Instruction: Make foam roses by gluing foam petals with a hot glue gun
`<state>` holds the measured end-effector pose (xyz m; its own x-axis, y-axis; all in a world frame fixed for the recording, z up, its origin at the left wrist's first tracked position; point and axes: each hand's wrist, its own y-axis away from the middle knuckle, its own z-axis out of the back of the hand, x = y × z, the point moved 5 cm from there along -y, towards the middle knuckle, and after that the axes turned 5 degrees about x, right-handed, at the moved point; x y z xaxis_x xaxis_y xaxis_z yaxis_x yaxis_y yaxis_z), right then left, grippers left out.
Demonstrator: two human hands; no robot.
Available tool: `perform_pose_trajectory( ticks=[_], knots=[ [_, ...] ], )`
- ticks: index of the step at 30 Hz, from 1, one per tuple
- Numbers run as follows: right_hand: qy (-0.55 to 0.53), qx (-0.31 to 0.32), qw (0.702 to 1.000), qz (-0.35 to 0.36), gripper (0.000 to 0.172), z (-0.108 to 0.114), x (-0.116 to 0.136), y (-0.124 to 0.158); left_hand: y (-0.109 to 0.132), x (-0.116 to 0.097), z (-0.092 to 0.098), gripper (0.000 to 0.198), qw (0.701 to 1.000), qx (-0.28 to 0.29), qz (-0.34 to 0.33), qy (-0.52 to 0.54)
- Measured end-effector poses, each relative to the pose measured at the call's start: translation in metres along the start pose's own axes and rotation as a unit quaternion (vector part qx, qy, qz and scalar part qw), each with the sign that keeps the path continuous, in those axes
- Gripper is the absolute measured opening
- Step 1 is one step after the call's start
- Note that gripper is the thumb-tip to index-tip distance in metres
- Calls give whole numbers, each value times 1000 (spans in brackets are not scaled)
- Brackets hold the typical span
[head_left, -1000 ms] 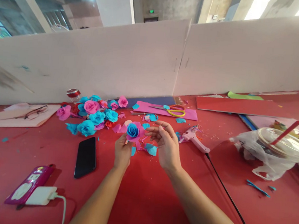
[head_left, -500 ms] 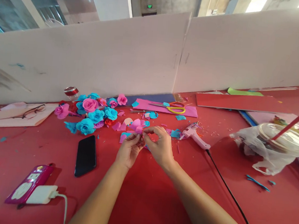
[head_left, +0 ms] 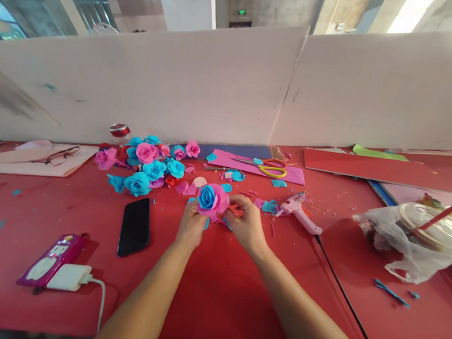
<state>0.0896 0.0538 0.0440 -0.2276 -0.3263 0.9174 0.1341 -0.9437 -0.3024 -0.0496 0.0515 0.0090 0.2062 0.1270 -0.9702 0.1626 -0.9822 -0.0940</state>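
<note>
A paper flower point(head_left: 212, 200) with a blue rolled centre and pink outer petals is between my hands, its face turned up toward me. From below and the left, my left hand point(head_left: 192, 225) is closed round its base; the fingertips are partly hidden behind the petals. My right hand point(head_left: 246, 223) pinches the right edge of a pink petal between thumb and forefinger. Pink and blue paper scraps point(head_left: 186, 188) lie just beyond the hands. To the right rests a pink hot glue gun point(head_left: 298, 212) on its side, with a black cord.
Finished blue and pink paper flowers point(head_left: 145, 167) stand bunched at the left back. Scissors point(head_left: 272, 168) lie on pink paper point(head_left: 295, 176). A black phone point(head_left: 135, 227), a purple pouch point(head_left: 54, 259), a white charger point(head_left: 69, 277) and a bagged lidded cup point(head_left: 436, 224) are around the red table.
The flower has been tilted so its blue centre now faces me; before, mostly pink petals showed. My right hand has shifted to the petal's outer edge. The view has moved slightly.
</note>
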Motion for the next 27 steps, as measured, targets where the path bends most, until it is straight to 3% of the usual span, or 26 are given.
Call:
perform_pose_trajectory(
  ticks=[7,15,22,27],
  knots=[
    [13,8,998,57,21,-5,-4,2,4,-8,-3,10,997,57,-48,-38],
    [26,23,998,54,24,-11,-16,1,7,-15,-10,37,996,67,-58,22],
    [39,27,998,44,24,-14,-19,3,7,-21,-11,23,995,87,-55,-5],
    [44,37,998,31,25,-16,-22,3,10,-23,-13,33,994,100,-47,6]
  ],
)
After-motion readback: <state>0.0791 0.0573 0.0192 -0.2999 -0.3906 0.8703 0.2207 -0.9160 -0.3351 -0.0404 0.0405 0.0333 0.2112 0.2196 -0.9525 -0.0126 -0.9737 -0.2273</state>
